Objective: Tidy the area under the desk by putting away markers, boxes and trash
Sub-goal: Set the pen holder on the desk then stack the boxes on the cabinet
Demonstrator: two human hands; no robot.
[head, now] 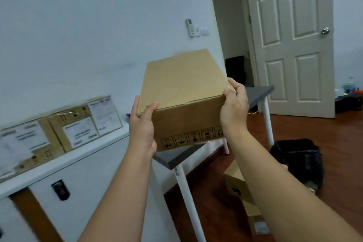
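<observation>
- Cardboard box (184,92), plain brown with a row of black handling symbols along the bottom of its near side, was held up in the air in front of the person, above the near corner of a grey-topped table.
- The left hand (142,124) grasped the box's left end, thumb hooked over the top edge and fingers wrapped round the side and under it.
- The right hand (233,108) clasped the right end in the same way, thumb lying on the top face and fingers curled round the far corner.
- The grey-topped table (174,159) stood on white legs just beneath the box, against the white wall.
- On a white counter (64,165) to the left, three labelled boxes (59,129) sat in a row against the wall, touching one another, with paper labels on their faces.
- Just right of that row, the red and blue tips of markers (128,115) showed beside the left hand.
- Another box (238,188) lay on the wooden floor under the right forearm, partly hidden.
- A black bin (300,159) lined with a dark bag stood on the floor beyond the table.
- A white panelled door (290,41) stood open at the right.
</observation>
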